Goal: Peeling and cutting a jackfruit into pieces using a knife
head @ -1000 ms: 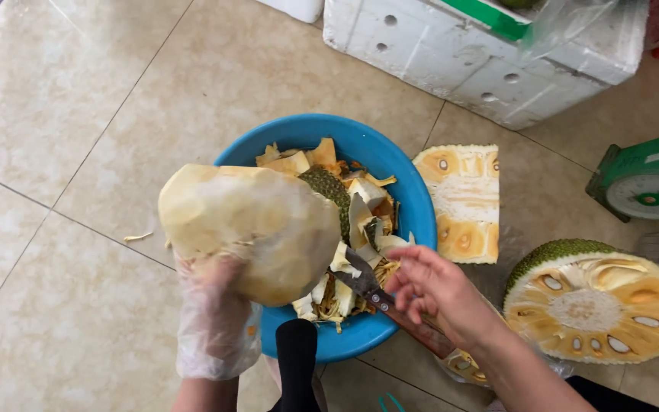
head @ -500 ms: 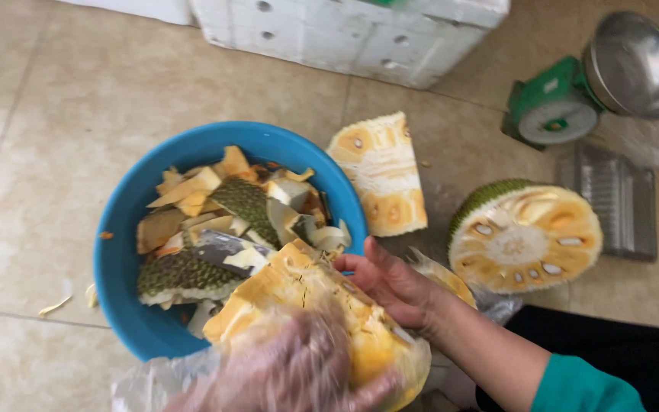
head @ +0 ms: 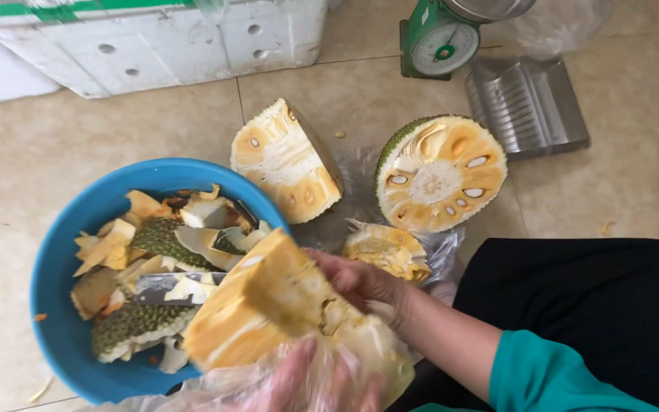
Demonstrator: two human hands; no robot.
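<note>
My left hand (head: 310,381), in a clear plastic glove, grips a large yellow jackfruit piece (head: 257,313) from below at the bottom of the view. My right hand (head: 364,282) comes in from the right and its fingers dig into the top of the same piece. The piece hangs over the near right rim of a blue bowl (head: 47,259) filled with green rind and pale scraps. A knife blade (head: 165,288) lies among the scraps; its handle is hidden behind the fruit.
On the tiled floor lie a jackfruit wedge (head: 284,160), a cut half jackfruit (head: 440,172) and a smaller chunk (head: 387,248) on clear plastic. Behind them stand a green scale (head: 436,42), stacked clear trays (head: 528,103) and a white foam box (head: 154,38).
The jackfruit piece came down from above the bowl to its near right rim, cut side now up. My right hand moved from the knife onto the fruit; the blade rests in the bowl.
</note>
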